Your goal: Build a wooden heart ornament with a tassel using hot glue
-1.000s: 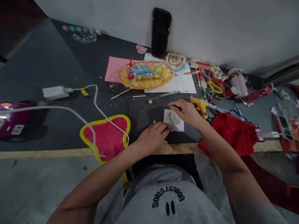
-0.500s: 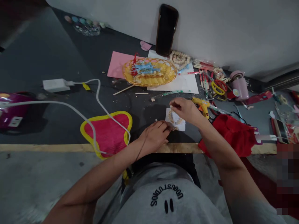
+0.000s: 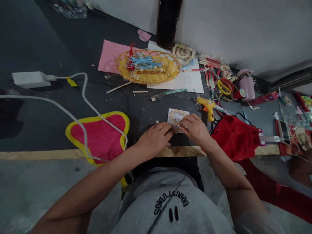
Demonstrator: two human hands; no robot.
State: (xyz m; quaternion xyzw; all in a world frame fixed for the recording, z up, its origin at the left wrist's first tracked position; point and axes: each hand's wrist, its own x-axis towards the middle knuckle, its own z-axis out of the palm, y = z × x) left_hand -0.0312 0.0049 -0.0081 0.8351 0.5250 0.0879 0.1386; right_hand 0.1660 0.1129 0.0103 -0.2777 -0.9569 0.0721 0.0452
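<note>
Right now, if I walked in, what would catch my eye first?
Probably the pink pad with a yellow rim, at the table's front left, white cables across it. Then the red cloth, front right, and the yellow basket farther back. The small white card between pad and cloth looks easier to miss.

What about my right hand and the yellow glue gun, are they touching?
Apart: the head view shows dark tabletop between right hand and yellow glue gun.
</note>
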